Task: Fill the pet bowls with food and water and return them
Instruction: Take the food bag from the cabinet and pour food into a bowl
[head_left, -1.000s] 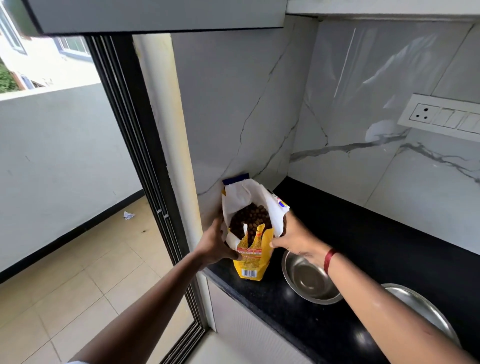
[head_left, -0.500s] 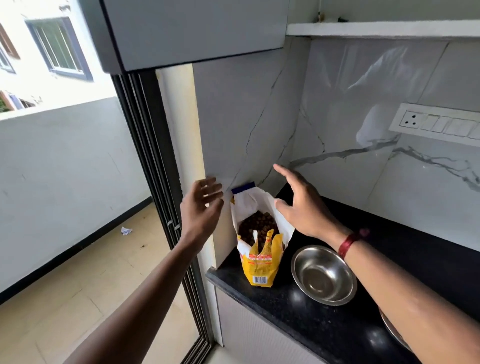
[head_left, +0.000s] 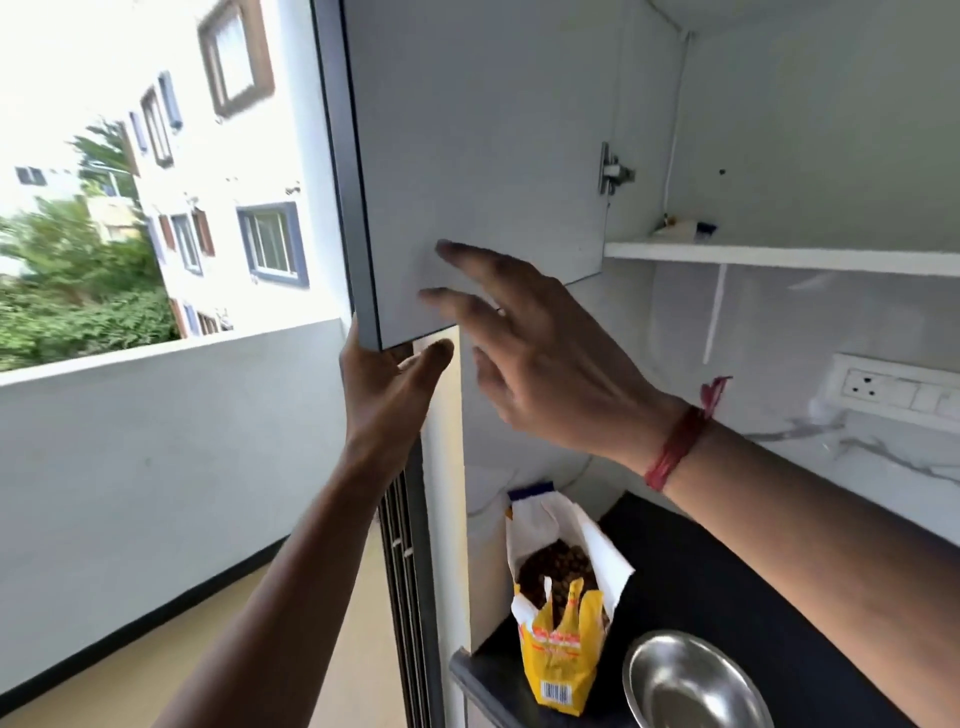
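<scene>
Upper centre: a grey cabinet door (head_left: 493, 156) stood open on a metal hinge (head_left: 615, 174), exposing a white cabinet interior (head_left: 805, 130) and its shelf (head_left: 779, 257). Below, white marble-veined wall tiles (head_left: 779, 338) carried a white socket and switch plate (head_left: 898, 389) above a glossy black table (head_left: 727, 597). Left: a dark sliding-door frame (head_left: 410, 571) gave onto a balcony with beige floor tiles (head_left: 104, 691) and a white parapet wall (head_left: 156, 441). Beyond, in bright daylight, stood a white building (head_left: 234, 156) with blue-framed windows (head_left: 272, 241) and green trees (head_left: 62, 291).

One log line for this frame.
left hand: grips cabinet door corner | right hand: open, near door | food bag: open, on counter | bowl: empty
</scene>
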